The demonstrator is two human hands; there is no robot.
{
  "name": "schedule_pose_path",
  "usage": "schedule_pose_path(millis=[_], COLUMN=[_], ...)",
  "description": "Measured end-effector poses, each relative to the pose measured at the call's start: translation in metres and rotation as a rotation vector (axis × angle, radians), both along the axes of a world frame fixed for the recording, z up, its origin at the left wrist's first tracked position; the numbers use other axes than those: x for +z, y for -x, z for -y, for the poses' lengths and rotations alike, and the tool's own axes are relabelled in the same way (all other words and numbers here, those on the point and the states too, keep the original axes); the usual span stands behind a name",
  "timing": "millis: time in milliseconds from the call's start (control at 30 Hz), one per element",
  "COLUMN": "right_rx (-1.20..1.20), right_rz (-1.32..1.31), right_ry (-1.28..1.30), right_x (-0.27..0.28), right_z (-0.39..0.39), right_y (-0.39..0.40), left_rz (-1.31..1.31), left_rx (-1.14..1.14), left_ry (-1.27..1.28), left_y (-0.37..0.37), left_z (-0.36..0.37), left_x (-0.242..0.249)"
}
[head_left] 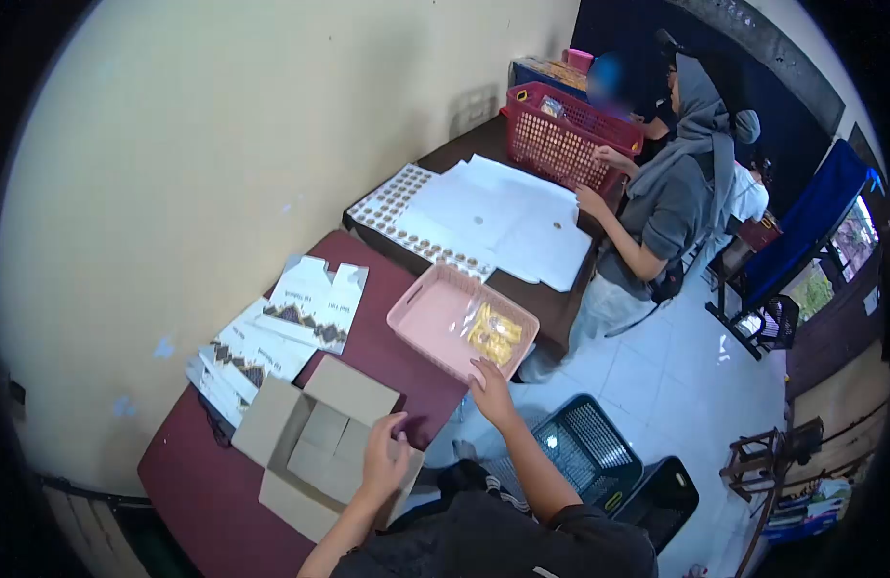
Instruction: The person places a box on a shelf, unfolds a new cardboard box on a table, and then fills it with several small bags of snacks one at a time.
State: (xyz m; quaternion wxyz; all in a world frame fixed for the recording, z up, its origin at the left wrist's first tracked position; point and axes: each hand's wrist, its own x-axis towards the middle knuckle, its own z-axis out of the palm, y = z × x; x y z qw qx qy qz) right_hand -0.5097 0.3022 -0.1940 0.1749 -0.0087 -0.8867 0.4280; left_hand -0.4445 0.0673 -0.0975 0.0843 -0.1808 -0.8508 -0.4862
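An open cardboard box (319,441) with its flaps spread stands on the dark red table (189,472). Over its right flap is my left hand (382,458), fingers apart and holding nothing. My right hand (490,390) touches the near rim of a pink basket (427,310), fingers on its edge. Inside the basket, toward its right end, lies a clear bag of yellow pieces (495,335). The basket sits across the red table and the darker table behind it.
Flat printed cartons (315,306) lie against the wall. White sheets (493,217) and a sticker sheet (382,197) cover the far table. A seated person (671,207) reaches near a red basket (551,144). Dark green crates (589,448) stand on the floor at right.
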Motion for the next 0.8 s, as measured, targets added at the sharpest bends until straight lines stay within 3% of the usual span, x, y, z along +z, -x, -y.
schedule_pose_path(millis=[100,200,267,300,400,500,533,633,667,700,767,800], right_rx=[0.016,0.067,0.136,0.143,0.132,0.097,0.111,0.135,0.130,0.127,0.153,0.247], right_rz=[0.034,0.062,0.112,0.106,0.175,0.179,0.239,0.317,0.291,0.263,0.239,0.233], right_ry=[0.062,-0.109,-0.254,-0.266,-0.371,-0.477,-0.400,-0.273,-0.119,0.035,0.017,0.240], right_x=[0.005,-0.012,-0.026,-0.039,-0.052,-0.034,-0.028,-0.027,-0.025,-0.023,-0.030,-0.045], right_z=[-0.035,-0.066,-0.078,-0.082,-0.086,-0.081,-0.080,-0.083,-0.082,-0.083,-0.089,-0.092], right_y=[0.035,0.062,0.073,0.076,0.083,0.080,0.080,0.081,0.081,0.081,0.082,0.085], left_rz=[0.035,0.166,0.479,0.471,0.936,0.921,0.784,0.911,0.994,0.995,0.927,0.830], left_rx=[-0.035,0.000,-0.087,-0.084,-0.004,0.198,0.193,0.214,0.178,0.174,0.273,0.305], left_ry=[-0.140,-0.238,-0.702,-0.715,-0.706,-0.871,-0.799,-0.791,-0.753,-0.754,-0.806,-0.808], left_y=[0.044,0.088,0.109,0.117,0.137,0.154,0.162,0.157,0.157,0.157,0.153,0.150], left_z=[-0.061,-0.111,-0.139,-0.149,-0.168,-0.185,-0.187,-0.195,-0.194,-0.196,-0.200,-0.201], left_x=[-0.007,-0.047,-0.086,-0.103,-0.125,-0.157,-0.198,-0.156,-0.150,-0.150,-0.152,-0.156])
